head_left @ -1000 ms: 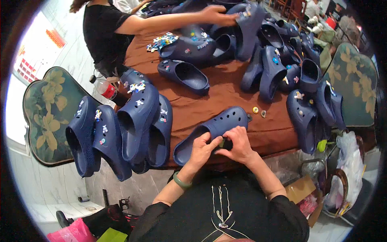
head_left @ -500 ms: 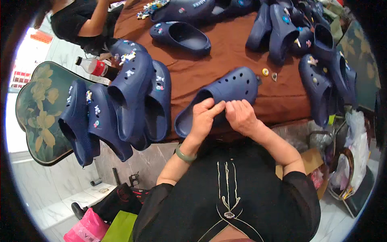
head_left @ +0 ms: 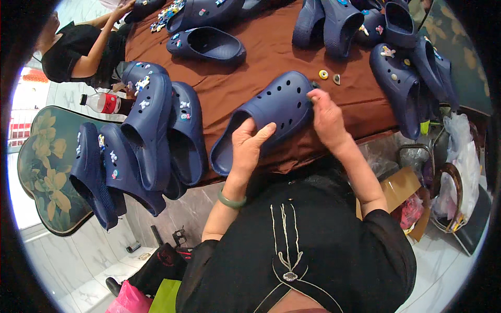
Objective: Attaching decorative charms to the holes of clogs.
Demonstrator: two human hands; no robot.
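Note:
A navy clog (head_left: 292,96) with holes in its upper lies tilted on the brown cloth in front of me, its toe pointing far right. My left hand (head_left: 249,143) grips it at the foot opening, fingers inside and thumb outside. By the toe, my right hand (head_left: 329,119) has its fingertips pinched together; what they hold, if anything, is hidden. Just beyond those fingertips lies a small dark piece (head_left: 315,84). A round yellow-and-white shoe charm (head_left: 323,74) and another small charm (head_left: 336,79) rest a little farther right on the cloth.
Decorated navy clogs (head_left: 148,135) stand in a row at the left, with more clogs (head_left: 396,78) at the right. Another clog (head_left: 209,44) and a pile of charms (head_left: 166,16) lie farther back. A cola bottle (head_left: 107,103) and a co-worker's arm (head_left: 99,47) are at far left.
My right hand has moved away from my left thumb to the clog's toe. My left thumb has lifted and spread outward. The whole view has shifted somewhat.

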